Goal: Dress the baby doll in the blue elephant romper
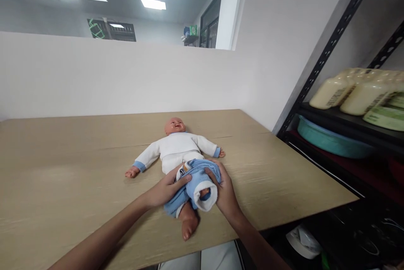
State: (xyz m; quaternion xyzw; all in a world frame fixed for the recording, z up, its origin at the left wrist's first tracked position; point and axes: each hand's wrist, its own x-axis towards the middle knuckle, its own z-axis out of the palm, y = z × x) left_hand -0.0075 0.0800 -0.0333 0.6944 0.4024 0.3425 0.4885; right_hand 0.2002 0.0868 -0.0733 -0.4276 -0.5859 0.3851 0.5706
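A baby doll (180,146) lies on its back on the wooden table, its head at the far side and its feet towards me. It wears a white top with blue cuffs. Blue pants (198,175) with white cuffs are bunched about its legs. My left hand (167,186) is closed on the pants at their left side, thumb on top. Around their right side my right hand (222,186) grips the cloth. One leg opening faces me, and a bit of the doll's foot shows inside it. The other foot (189,223) sticks out bare below its cuff.
The wooden table (78,177) meets a white wall (126,76) at the back. To the right stands a black metal shelf (328,120) with several cream bottles (362,95) and a teal basin (331,139). A white roundish object (303,242) sits low at the right.
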